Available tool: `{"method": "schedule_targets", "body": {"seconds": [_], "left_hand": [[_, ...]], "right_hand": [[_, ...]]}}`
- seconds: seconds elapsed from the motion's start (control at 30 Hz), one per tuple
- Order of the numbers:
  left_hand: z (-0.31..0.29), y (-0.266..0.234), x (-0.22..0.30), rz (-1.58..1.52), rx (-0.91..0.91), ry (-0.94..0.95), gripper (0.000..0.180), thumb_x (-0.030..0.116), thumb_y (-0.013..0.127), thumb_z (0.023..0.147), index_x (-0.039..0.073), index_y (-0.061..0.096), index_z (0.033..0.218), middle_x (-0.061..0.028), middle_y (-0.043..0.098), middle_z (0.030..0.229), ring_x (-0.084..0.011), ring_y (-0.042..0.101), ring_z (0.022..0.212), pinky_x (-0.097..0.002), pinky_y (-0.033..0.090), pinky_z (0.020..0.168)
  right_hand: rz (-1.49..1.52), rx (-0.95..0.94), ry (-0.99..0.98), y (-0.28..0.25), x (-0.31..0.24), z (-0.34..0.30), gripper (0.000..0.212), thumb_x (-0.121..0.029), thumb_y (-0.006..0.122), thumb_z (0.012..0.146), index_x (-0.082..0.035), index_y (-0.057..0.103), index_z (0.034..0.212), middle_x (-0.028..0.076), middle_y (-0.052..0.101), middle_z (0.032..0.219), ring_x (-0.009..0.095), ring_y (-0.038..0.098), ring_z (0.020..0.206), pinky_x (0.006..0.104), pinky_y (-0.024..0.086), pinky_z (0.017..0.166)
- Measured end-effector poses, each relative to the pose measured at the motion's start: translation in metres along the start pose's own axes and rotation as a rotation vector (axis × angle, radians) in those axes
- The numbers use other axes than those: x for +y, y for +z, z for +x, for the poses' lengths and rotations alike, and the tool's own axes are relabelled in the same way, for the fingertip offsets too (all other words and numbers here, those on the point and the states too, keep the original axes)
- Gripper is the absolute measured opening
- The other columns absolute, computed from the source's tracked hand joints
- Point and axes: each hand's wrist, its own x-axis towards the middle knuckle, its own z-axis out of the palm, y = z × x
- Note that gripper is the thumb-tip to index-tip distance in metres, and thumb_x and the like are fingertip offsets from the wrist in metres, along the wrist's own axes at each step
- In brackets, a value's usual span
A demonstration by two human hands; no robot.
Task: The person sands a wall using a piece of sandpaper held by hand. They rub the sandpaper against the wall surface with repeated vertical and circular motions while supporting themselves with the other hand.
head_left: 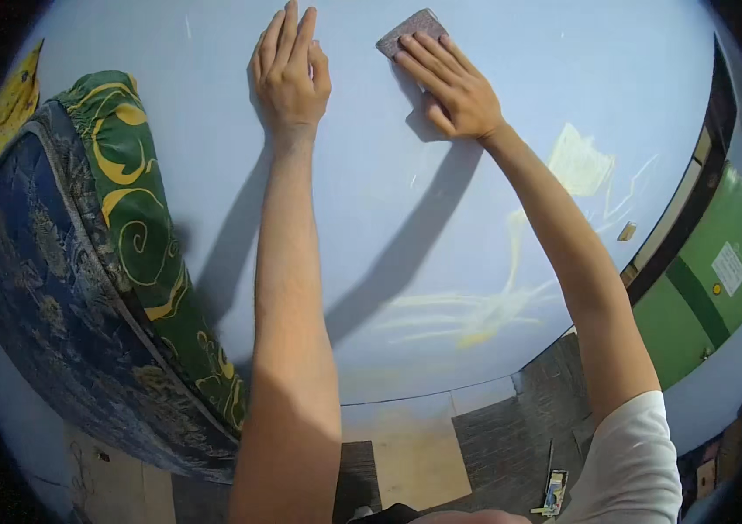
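Head view — right hand (463, 98) on pad (405, 29), left hand (290, 77) alongside

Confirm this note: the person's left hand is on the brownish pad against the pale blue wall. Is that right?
Wrong side: the head view shows the right hand, not the left hand, on the brownish pad against the pale blue wall.

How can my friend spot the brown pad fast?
Start with the big pale-blue wall; near the picture's top is the right hand. It partly covers the pad, flat and straight-edged. Its dull brown stands out from the wall; the left hand shows no pad.
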Motion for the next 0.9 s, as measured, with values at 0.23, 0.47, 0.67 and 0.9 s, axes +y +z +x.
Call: {"method": "schedule_targets", "body": {"seconds": [0.23,0.47,0.67,0.9], "left_hand": [[0.001,0.002,-0.002,0.005,0.005,0.021,0.045,0.015,0.047,0.105,0.018,0.059,0.148,-0.0044,0.054,0.158,-0.0251,0.047,0.146,-0.0482,0.039,0.118],[-0.001,0.005,-0.002,0.012,0.016,0.03,0.045,0.017,0.048,0.105,0.019,0.059,0.149,-0.004,0.054,0.158,-0.0248,0.047,0.146,-0.0477,0.039,0.119],[-0.001,0.003,0.0,0.03,0.02,0.027,0.043,0.014,0.049,0.105,0.017,0.061,0.147,-0.0047,0.057,0.154,-0.0247,0.049,0.145,-0.0464,0.04,0.118],[0.003,0.002,0.003,0.046,-0.003,0.014,0.044,0.014,0.048,0.105,0.015,0.061,0.147,-0.0052,0.057,0.154,-0.0258,0.048,0.145,-0.046,0.039,0.119]], "right_hand": [[-0.054,0.049,0.048,0.003,0.003,-0.002,0.08,-0.024,0.05,0.082,-0.012,0.041,0.161,0.01,0.039,0.167,0.027,0.034,0.156,0.05,0.021,0.131],[-0.051,0.077,0.114,0.001,0.001,-0.005,0.081,-0.022,0.05,0.079,-0.015,0.043,0.159,0.007,0.042,0.165,0.024,0.038,0.154,0.0462,0.023,0.132],[-0.062,0.057,0.105,0.005,0.004,-0.006,0.08,-0.031,0.048,0.083,-0.016,0.039,0.162,0.006,0.037,0.169,0.025,0.034,0.156,0.0466,0.02,0.133],[0.041,0.17,0.18,0.002,0.007,-0.006,0.078,-0.031,0.047,0.084,-0.015,0.043,0.16,0.005,0.039,0.168,0.026,0.035,0.155,0.0487,0.021,0.132]]}}
